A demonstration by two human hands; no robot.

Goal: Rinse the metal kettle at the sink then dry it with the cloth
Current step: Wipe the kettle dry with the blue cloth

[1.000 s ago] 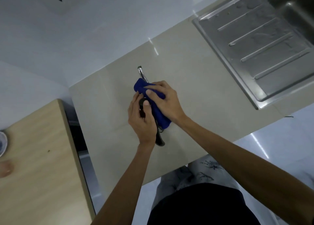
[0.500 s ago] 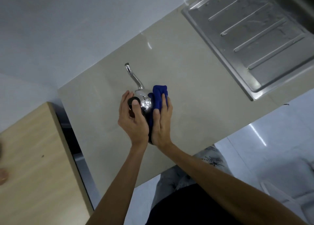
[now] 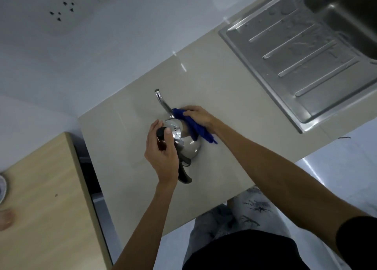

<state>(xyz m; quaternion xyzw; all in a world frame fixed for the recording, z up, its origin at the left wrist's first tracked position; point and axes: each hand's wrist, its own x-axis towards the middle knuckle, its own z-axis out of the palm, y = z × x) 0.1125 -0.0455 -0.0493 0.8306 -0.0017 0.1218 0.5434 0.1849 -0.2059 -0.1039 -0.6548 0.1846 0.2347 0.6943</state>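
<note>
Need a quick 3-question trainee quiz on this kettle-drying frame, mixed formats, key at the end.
1. True or false: the kettle stands in the sink basin.
2. Which hand presses the blue cloth on the kettle? A) left B) right
3. Fill in: the left hand holds the lid's black ____.

Key: 1 false, it stands on the countertop; 2 B, the right hand; 3 knob.

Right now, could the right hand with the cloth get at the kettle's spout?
Probably yes. The right hand presses the blue cloth on the kettle beside the spout, which stands bare with nothing blocking it.
</note>
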